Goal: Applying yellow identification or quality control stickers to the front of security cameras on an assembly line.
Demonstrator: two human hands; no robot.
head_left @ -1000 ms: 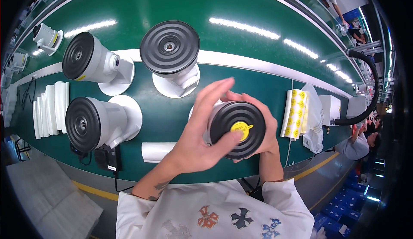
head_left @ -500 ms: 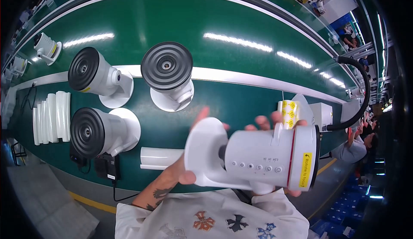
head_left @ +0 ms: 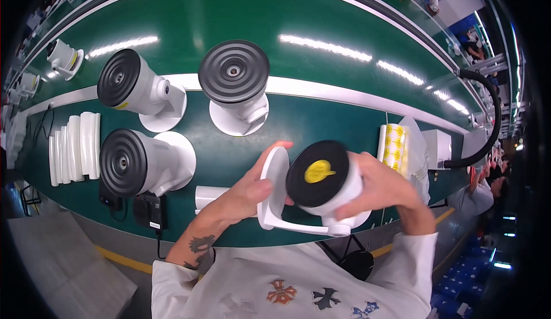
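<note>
Between my hands, in front of my chest, is a white projector (head_left: 351,195) with a cylinder body on a swivel stand. My left hand (head_left: 252,190) grips the round white base plate (head_left: 272,184), thumb on the near side. My right hand (head_left: 381,184) is wrapped round the body from the right, slightly blurred. The projector's black end face (head_left: 298,178) is tilted up at me and bears a yellow patch (head_left: 318,171), too smeared to tell what it is. A white curved sleeve (head_left: 209,195) lies on the bench, partly behind my left forearm.
Three similar projectors, at back left (head_left: 152,98), back centre (head_left: 241,109) and near left (head_left: 155,167), stand on the green bench. White rolls (head_left: 74,147) lie far left, black power adapters (head_left: 150,211) near the edge. Rightward are a yellow-label roll (head_left: 393,147), white box (head_left: 441,147) and black hose (head_left: 492,118).
The projector's body has swung round, from its side and yellow label showing to its black end face tilted up. My right hand has come from behind the body to its right side.
</note>
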